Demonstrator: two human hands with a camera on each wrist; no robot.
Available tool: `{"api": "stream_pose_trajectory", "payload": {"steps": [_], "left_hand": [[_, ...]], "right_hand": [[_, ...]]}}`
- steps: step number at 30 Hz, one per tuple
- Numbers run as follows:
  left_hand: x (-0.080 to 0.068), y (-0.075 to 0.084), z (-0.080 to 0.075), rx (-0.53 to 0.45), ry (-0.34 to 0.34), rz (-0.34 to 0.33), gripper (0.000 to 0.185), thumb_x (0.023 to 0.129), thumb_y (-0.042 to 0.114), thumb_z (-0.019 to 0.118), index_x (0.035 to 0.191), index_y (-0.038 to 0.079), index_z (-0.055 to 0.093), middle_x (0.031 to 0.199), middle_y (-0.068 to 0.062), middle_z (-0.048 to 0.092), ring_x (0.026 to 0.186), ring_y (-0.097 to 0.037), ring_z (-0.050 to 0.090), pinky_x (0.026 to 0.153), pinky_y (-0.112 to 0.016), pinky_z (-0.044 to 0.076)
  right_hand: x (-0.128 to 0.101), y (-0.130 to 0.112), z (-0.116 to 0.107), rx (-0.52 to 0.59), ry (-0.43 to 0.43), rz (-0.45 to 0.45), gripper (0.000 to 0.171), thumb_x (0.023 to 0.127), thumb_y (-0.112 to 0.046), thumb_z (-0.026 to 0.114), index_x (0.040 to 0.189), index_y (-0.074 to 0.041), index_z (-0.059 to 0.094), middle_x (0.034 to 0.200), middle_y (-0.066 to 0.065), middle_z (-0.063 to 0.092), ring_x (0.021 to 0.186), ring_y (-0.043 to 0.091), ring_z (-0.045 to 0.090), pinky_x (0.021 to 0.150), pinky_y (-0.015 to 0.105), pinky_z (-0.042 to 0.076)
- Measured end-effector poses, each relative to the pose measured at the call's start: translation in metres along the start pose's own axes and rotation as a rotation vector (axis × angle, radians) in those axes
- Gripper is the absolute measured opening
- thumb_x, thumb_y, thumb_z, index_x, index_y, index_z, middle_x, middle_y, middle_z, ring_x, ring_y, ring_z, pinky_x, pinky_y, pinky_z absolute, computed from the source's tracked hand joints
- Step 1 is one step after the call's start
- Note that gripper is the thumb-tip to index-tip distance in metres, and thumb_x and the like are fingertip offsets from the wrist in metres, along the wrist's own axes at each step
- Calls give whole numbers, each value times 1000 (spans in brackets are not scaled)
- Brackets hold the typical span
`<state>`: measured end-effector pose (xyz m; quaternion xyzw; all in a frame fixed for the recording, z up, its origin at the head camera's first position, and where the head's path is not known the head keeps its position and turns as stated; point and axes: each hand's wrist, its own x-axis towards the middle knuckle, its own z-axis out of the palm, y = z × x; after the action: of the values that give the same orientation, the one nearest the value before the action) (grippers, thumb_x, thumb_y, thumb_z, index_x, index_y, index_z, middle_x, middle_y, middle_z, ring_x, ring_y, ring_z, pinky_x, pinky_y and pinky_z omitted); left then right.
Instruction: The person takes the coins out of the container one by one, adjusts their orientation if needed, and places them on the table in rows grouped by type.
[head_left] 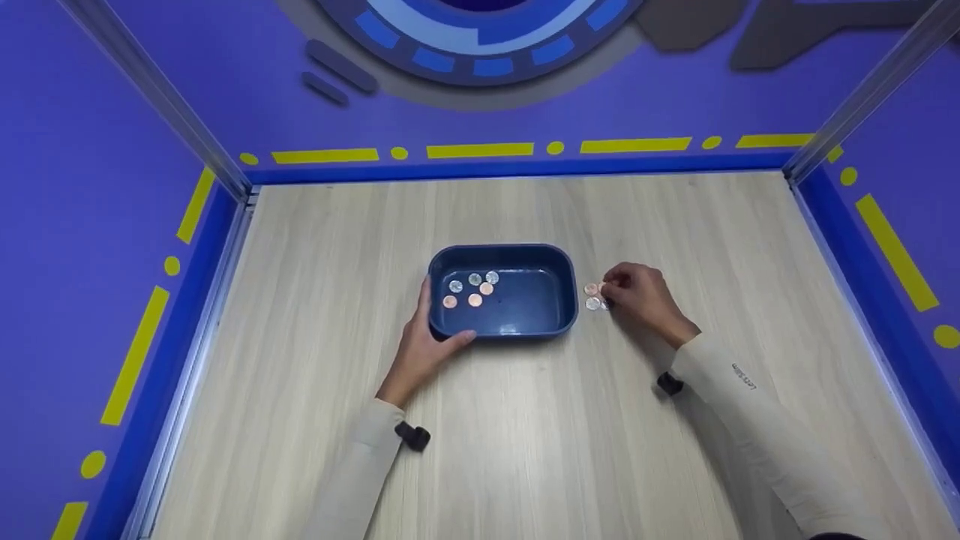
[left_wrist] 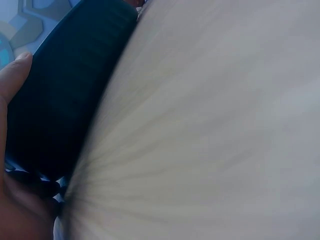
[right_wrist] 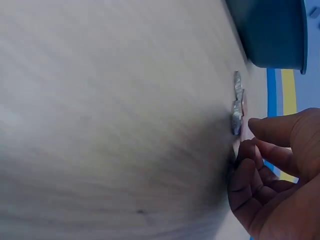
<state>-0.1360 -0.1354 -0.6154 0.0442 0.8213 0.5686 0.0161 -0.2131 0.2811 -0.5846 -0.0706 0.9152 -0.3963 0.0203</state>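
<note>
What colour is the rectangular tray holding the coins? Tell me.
Dark blue; the rectangular plastic tray shows best in the head view.

A dark blue rounded plastic tray (head_left: 501, 330) sits mid light wooden tabletop (head_left: 525, 450), silver and copper coins (head_left: 472, 289) in its left half. My left hand (head_left: 420, 352) grips its near-left corner; my right hand (head_left: 637, 296) touches the loose coins (head_left: 594, 296) just right of it.

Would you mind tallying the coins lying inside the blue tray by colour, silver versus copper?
Silver coins in the blue tray: 3
Copper coins in the tray: 3
Total in the tray: 6
More coins lie on the table by the right hand, partly hidden, so left uncounted.
</note>
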Motion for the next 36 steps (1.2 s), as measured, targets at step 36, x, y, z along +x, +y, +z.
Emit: {"api": "stream_pose_trajectory", "payload": {"steps": [36], "left_hand": [[12,12,-9,90,-105,-46,141,85,57,92,178,18,-4,180,-24,22,162,-42,31,130,-60,27]], "right_hand": [[39,-114,34,191,-313,-124,23,100,-5,78,118,9,77,94,15,77,84,42,74,60,21,54]]}}
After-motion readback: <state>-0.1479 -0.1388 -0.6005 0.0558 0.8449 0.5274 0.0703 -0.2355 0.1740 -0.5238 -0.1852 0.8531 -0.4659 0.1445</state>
